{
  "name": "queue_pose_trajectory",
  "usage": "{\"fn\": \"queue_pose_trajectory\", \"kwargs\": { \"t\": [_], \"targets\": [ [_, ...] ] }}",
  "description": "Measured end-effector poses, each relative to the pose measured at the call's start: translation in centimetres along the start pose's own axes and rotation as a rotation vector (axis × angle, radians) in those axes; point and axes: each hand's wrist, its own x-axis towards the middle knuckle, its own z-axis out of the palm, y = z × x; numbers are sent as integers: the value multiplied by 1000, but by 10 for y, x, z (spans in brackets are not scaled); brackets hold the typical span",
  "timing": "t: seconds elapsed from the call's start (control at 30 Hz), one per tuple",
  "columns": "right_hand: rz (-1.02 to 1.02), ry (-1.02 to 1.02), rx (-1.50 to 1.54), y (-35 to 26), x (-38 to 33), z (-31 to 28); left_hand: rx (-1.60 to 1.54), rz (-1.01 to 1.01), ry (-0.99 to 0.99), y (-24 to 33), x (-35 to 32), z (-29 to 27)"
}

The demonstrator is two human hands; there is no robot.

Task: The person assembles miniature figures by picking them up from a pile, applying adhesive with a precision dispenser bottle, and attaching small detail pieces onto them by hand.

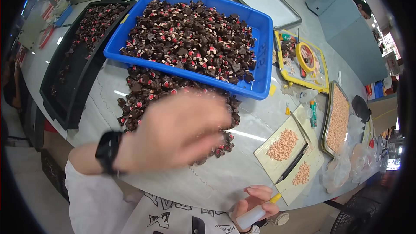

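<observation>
My left hand (182, 130), a black band (109, 152) on its wrist, is over a heap of small dark-brown pieces (141, 87) with red and cream parts on the table. Motion smears its fingers, so I cannot tell whether they hold anything. Near the front edge, my right hand (258, 192) is closed around a small white squeeze bottle (251, 217) with a yellow nozzle (275, 197). Between the right hand and the trays, a pale board (265, 151) carries small piles of tiny pinkish pieces (282, 144) and black tweezers (295, 163).
Behind the heap stands a blue tub (265, 60) full of similar dark pieces. A black tray (65, 91) with more lies at left. To the right are a yellow-rimmed tray (323, 71), a tray of pinkish pieces (338, 119) and plastic bags (338, 171). A white-lined tray (260, 0) lies behind.
</observation>
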Motion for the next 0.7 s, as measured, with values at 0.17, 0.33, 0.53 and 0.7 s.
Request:
{"fn": "queue_pose_trajectory", "kwargs": {
  "t": [0.17, 0.33, 0.53, 0.7],
  "targets": [
    [-57, -11, -31, 2, 14, 12, 501, 77, 101, 17, -7, -41],
    [-4, -37, 24, -2, 9, 2, 574, -612, -158, -4, -77, -90],
    [27, -85, 15, 0, 4, 8, 395, -781, 5, -12, -140, -49],
    [68, -81, 37, 4, 1, 3, 179, -872, 152, -34, -145, -54]
  ]
}}
